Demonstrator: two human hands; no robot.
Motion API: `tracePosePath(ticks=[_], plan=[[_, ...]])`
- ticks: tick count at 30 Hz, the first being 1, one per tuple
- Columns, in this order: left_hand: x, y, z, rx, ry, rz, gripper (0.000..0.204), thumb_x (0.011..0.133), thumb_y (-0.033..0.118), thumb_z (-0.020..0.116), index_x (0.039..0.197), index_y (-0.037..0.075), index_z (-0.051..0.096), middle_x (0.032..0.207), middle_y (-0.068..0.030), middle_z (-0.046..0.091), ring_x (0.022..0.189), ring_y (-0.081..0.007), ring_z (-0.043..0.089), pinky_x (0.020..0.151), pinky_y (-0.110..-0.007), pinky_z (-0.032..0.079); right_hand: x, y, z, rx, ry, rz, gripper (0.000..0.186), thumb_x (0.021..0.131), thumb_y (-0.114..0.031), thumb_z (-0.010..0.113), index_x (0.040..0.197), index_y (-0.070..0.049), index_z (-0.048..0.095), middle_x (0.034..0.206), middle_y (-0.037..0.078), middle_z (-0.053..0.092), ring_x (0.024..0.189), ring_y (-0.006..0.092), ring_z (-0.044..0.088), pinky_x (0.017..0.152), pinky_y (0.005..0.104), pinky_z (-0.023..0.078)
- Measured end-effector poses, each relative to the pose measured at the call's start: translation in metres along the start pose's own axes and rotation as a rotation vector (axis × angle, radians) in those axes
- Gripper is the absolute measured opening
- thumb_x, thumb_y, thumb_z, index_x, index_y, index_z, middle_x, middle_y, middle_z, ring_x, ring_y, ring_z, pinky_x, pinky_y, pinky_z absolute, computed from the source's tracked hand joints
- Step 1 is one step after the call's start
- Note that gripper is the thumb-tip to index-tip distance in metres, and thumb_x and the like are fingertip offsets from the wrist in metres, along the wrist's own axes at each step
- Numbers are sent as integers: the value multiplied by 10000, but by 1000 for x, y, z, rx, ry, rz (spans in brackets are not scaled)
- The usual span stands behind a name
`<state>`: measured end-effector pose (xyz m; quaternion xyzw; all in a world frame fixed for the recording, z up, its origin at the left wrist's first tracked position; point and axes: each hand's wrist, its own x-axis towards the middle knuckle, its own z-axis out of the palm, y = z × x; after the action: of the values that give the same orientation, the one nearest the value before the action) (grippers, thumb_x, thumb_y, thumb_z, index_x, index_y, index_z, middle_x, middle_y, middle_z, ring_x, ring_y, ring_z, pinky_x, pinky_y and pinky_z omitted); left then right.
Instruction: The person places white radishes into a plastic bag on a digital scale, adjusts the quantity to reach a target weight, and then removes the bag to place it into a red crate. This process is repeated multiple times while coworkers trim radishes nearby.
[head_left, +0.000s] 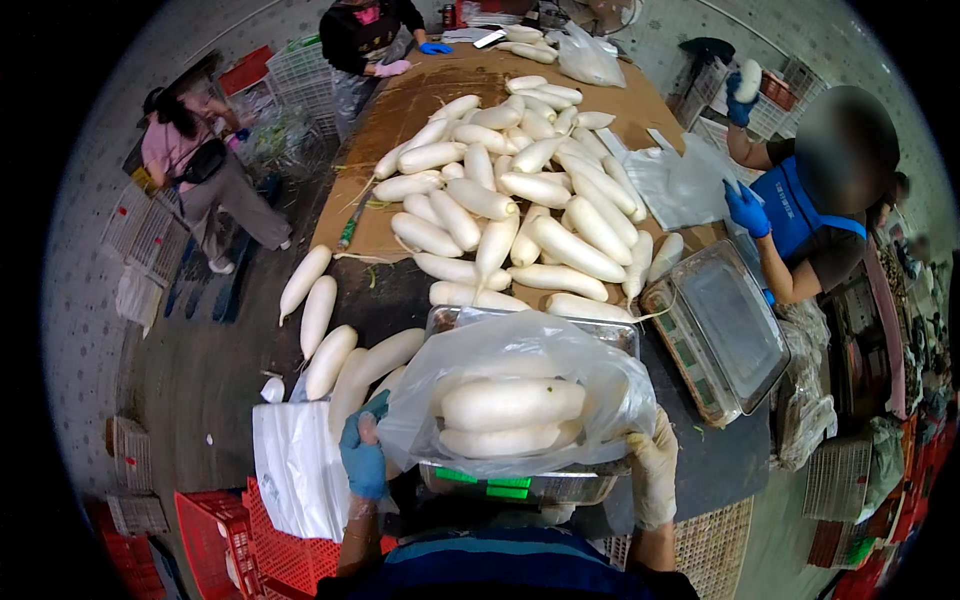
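Observation:
In front of me, a clear plastic bag [480, 350] with several white radishes [513, 403] inside is stretched between my hands. My left hand [365, 450], in a blue glove, is closed on the bag's left edge. At the right edge, my right hand [654, 470], in an off-white glove, grips the plastic. Beneath the bag is a weighing scale [485, 486] with green displays and a metal tray [625, 338], mostly covered by the bag. To the left of the bag, loose radishes [330, 360] lie on the dark table top.
A large radish pile [520, 190] covers the table's middle. White bags [295, 465] lie at left, above red crates [215, 540]. A second scale [715, 330] stands at right, beside a blue-gloved co-worker [800, 215] holding a radish. Other people stand at the far left.

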<state>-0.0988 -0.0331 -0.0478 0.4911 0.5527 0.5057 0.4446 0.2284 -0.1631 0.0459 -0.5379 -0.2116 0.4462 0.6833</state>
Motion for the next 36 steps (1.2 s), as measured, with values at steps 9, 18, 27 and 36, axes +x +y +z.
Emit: tracePosePath(ticks=[9,18,27,36], plan=[[10,-14,3,-94,-72,-147,351,1009,206,433,1139,-33,655,1047,-89,648,950,-152,578,874,-299,454,34,-13,-11,3,-103,37,672,807,-519,710,1142,46,565,1069,108,653,984,168,615,899,314,481],[45,-27,7,-431,-100,-132,366,1012,239,449,1161,-40,633,1133,-161,648,1051,-219,609,952,-355,461,76,-14,4,-78,-96,-42,813,851,-683,540,1193,55,566,1217,139,600,949,147,577,862,310,469],[20,2,-12,149,-28,2,330,1006,188,451,1149,-42,638,1115,-123,673,1003,-178,616,946,-310,450,57,0,-9,-84,-76,-230,648,915,-539,548,1160,59,590,1213,174,600,1073,229,584,983,379,437],[87,-17,-49,-12,219,6,271,946,81,531,1178,-9,638,1081,-60,675,933,-105,585,866,-251,461,56,4,-8,-14,-131,-162,338,961,-255,507,1156,2,608,1208,131,608,1090,203,579,984,354,454]])
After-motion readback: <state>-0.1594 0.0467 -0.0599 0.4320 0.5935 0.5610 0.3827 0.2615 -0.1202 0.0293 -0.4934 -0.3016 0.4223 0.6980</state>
